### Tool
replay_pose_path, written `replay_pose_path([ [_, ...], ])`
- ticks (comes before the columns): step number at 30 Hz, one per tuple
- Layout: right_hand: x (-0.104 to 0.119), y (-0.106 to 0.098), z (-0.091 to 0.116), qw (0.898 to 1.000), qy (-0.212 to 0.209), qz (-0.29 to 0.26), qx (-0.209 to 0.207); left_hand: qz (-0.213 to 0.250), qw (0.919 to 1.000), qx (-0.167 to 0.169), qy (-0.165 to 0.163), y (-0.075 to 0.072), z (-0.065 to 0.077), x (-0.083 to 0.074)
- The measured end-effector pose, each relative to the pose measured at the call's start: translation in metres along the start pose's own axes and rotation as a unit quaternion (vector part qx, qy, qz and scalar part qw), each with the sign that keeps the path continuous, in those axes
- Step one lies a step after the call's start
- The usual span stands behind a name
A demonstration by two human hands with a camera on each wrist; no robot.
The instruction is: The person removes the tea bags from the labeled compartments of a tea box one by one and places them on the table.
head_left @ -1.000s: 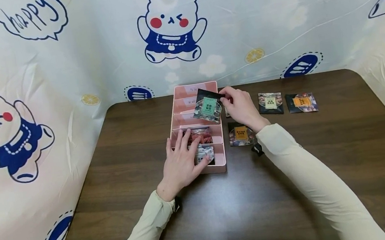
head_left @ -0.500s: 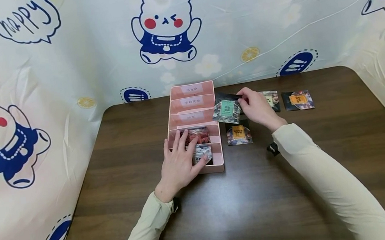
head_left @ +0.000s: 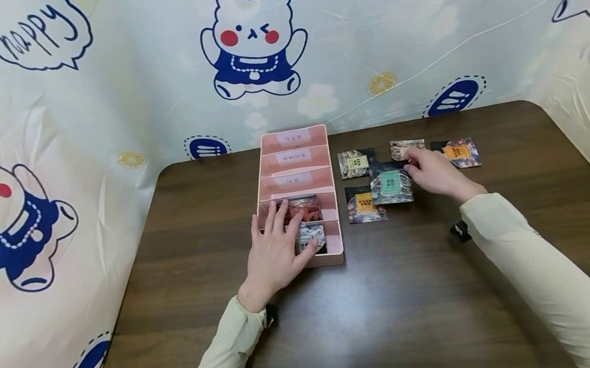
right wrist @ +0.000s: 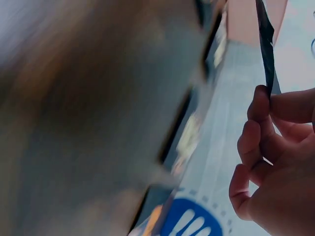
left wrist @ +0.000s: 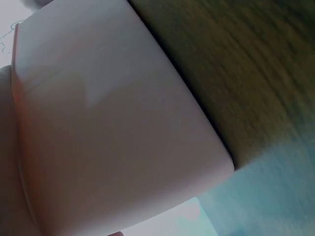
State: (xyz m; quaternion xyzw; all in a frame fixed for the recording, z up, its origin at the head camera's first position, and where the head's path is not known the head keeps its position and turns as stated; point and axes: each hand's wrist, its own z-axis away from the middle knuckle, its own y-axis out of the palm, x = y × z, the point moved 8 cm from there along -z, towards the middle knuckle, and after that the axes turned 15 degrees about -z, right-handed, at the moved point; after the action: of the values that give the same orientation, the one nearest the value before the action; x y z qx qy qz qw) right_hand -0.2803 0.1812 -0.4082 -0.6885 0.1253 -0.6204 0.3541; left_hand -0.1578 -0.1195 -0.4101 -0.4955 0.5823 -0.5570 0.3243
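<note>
Green-labelled square dark sachet [head_left: 391, 183], glossy and foil-looking, is pinched by its corner between the thumb and bunched fingers of the right hand [head_left: 437, 175]; it sits just right of the box in the head view, and I can't tell if its lower edge touches anything. Taking it as the clock's centre (12 = far edge), a dark sachet with a pale-yellow label [head_left: 356, 164] lies at 10, a dark orange-labelled sachet [head_left: 365, 205] at 8, a pale-topped sachet partly behind the fingers [head_left: 404, 146] at 1, and a purple-and-orange sachet [head_left: 461, 152] between 2 and 3, all on the dark brown wood-grain table [head_left: 342, 323]. Over at 9 is the long pink five-section box [head_left: 330, 260], with the left hand [head_left: 276, 264] resting on its near end, fingers spread apart. Progress-wise, I'd call it partway: the two nearest sections hold stuff, red-printed packaging [head_left: 308, 208] and a bluish-white sachet [head_left: 311, 239], while in the far three I only make out white paper labels [head_left: 292, 138]. Left over, imo: the pinched one isn't set down, plus four loose ones outside.
</note>
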Motion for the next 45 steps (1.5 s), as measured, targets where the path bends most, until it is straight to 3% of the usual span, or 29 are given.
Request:
replay_pose_path([
  [9, -0.039, -0.016, 0.021, 0.999, 0.036, 0.004, 0.029, -0.003, 1.0, 0.006, 0.001, 0.001, 0.001, 0.001],
  [24, -0.06, -0.012, 0.023, 0.997, 0.034, 0.038, 0.064, 0.0, 1.0, 0.003, 0.0, 0.0, 0.001, 0.001],
  [32, -0.064, -0.005, 0.023, 0.993, 0.062, 0.059, 0.08, 0.004, 1.0, 0.0, -0.002, -0.001, 0.0, 0.001],
  [45, -0.06, -0.01, 0.026, 0.989, 0.092, 0.105, 0.05, -0.003, 1.0, -0.003, 0.001, -0.002, 0.0, 0.001],
])
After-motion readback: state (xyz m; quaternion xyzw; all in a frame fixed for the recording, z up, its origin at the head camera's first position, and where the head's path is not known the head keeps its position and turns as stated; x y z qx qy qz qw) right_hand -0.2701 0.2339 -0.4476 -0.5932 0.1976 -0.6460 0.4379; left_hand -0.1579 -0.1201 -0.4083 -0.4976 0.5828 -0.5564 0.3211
